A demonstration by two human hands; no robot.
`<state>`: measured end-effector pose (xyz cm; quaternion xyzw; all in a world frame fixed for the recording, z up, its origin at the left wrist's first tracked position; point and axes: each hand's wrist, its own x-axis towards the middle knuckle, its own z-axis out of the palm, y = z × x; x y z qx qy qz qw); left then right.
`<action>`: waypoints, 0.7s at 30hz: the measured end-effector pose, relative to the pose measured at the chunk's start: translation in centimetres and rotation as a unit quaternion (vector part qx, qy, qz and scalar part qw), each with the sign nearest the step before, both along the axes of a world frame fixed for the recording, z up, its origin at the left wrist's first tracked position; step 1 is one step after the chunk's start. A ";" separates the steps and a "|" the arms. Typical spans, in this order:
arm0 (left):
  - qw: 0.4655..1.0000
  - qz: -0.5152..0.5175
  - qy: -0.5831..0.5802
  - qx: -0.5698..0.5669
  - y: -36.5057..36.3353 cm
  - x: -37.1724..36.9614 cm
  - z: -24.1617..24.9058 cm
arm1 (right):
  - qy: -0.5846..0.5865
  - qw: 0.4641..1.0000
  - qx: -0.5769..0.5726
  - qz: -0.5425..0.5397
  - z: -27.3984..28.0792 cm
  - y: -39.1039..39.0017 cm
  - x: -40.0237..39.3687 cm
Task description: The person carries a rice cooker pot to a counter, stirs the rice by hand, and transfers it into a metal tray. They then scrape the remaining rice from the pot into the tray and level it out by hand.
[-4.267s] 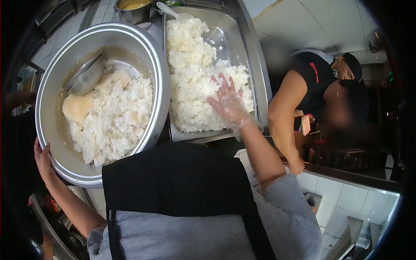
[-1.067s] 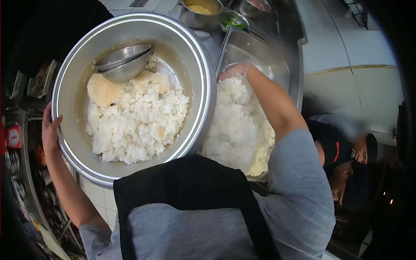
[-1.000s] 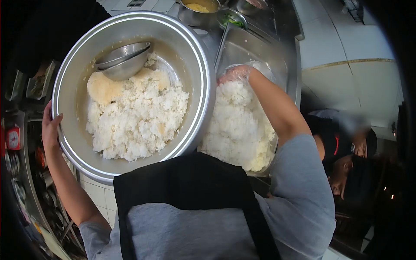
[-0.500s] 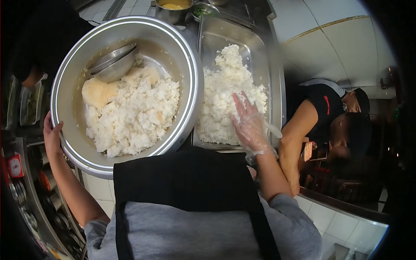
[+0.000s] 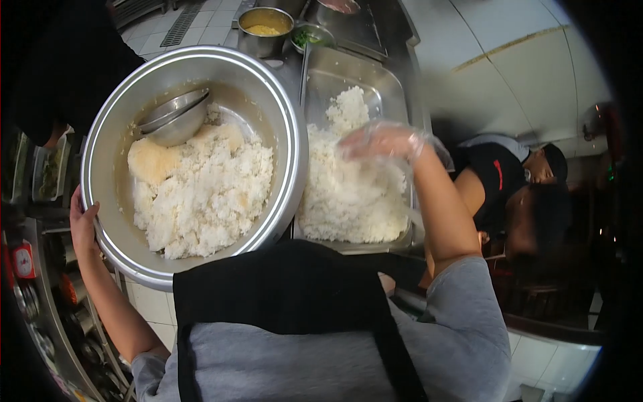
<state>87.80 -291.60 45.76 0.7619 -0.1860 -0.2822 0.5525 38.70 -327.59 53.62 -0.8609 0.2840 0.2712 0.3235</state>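
A large round metal pot point(image 5: 292, 167) holds white rice point(image 5: 207, 194) with a browned patch and two metal bowls point(image 5: 177, 117). My left hand point(image 5: 84, 224) grips the pot's rim at its left side. To the right, a rectangular steel tray point(image 5: 388, 80) holds another heap of white rice point(image 5: 355, 208). My right hand point(image 5: 382, 141), in a clear plastic glove, is over the upper part of this heap, fingers pointing left and blurred; whether they hold rice is unclear.
Behind the tray stand a metal container of yellow food point(image 5: 266, 30) and a bowl of greens point(image 5: 311, 38). Two people point(image 5: 502, 167) in dark clothes are at the right. Shelves with pans and a red scale point(image 5: 24, 261) line the left.
My right hand has moved up and away from the lower rice, turning so its fingers point left. My left hand stays on the pot's rim. The pot and tray appear slightly lower in view.
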 end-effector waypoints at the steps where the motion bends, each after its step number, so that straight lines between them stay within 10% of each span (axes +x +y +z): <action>1: 1.000 0.006 -0.006 -0.004 0.0 -0.2 0.0 | -0.038 0.999 0.021 -0.012 -0.7 -4.3 0.0; 9: 0.999 0.012 -0.037 0.032 0.2 0.2 -0.2 | -0.010 0.986 -0.160 -0.050 -11.0 -20.7 4.0; 21: 1.000 0.000 -0.010 -0.029 0.9 1.6 -1.9 | 0.120 0.979 0.068 -0.150 -15.3 -14.3 -3.5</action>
